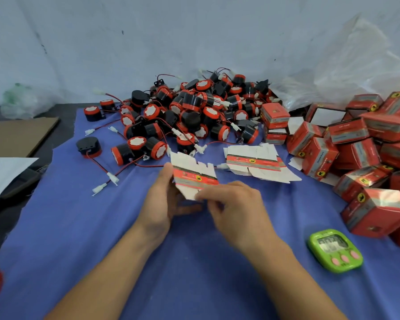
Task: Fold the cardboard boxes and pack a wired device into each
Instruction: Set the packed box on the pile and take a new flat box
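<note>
Holding flat carton [194, 179] just above blue cloth [102, 227]. My left hand [161, 199] grips its left edge, right hand [234, 204] pinches lower flap. Looks light, flimsy, bends easy, so I'd hold near creases.

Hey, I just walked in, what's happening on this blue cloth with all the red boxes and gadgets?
A person is boxing up wired devices. The left hand and right hand hold one flat cardboard box above the blue cloth; it is not yet folded. A stack of flat boxes lies just beyond it, the pile of wired devices sits behind, and folded boxes are heaped on the right.
</note>
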### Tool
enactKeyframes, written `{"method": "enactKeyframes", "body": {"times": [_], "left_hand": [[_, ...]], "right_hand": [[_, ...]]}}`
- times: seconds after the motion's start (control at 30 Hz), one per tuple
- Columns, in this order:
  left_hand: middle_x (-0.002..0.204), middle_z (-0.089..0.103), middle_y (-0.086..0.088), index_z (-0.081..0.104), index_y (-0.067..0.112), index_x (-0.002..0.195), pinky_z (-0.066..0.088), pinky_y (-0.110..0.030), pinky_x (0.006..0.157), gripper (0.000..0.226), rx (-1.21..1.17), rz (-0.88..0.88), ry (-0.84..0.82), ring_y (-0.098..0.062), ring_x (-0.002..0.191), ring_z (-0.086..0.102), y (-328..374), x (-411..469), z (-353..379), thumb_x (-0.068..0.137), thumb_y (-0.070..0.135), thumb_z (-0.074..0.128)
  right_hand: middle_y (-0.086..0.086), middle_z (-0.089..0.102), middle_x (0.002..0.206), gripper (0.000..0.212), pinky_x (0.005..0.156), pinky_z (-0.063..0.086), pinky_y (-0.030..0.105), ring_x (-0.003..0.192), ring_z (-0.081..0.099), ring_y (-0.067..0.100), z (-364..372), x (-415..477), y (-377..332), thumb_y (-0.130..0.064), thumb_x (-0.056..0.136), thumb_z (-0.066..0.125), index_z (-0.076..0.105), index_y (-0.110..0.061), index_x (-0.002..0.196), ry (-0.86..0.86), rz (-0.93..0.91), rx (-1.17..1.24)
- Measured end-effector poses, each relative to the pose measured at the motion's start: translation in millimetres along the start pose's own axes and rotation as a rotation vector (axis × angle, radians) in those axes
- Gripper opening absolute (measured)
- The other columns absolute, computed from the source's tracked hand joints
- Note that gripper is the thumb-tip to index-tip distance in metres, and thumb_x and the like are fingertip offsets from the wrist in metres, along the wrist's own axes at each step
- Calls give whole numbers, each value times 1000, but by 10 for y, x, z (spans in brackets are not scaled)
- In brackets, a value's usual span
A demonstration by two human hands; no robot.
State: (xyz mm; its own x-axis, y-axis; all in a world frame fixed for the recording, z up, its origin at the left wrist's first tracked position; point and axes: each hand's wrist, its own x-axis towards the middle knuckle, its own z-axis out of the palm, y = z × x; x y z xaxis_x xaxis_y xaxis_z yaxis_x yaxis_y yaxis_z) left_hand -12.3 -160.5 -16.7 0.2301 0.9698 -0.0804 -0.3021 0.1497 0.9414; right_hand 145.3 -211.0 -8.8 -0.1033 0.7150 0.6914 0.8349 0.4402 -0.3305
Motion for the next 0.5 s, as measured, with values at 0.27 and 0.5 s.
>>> {"method": "enactKeyframes", "body": {"times": [0.27,0.5], "left_hand": [[111,78,-15,75,7,110,63,-33,82,25,35,-2,51,-31,104,75,44,62,-119,95,-3,58],[125,73,-17,78,10,117,59,-47,92,43,-85,-166,-72,-35,114,71,158,7,-162,86,29,57]], "right_hand": [[-36,57,115,63,86,34,-6,104,49,-25,41,7,64,-33,82,85,58,-46,137,137,577,288],[-2,79,86,44,85,62,50,85,76,23,19,12,145,-6,91,67,69,-47,108,-57,683,632]]}}
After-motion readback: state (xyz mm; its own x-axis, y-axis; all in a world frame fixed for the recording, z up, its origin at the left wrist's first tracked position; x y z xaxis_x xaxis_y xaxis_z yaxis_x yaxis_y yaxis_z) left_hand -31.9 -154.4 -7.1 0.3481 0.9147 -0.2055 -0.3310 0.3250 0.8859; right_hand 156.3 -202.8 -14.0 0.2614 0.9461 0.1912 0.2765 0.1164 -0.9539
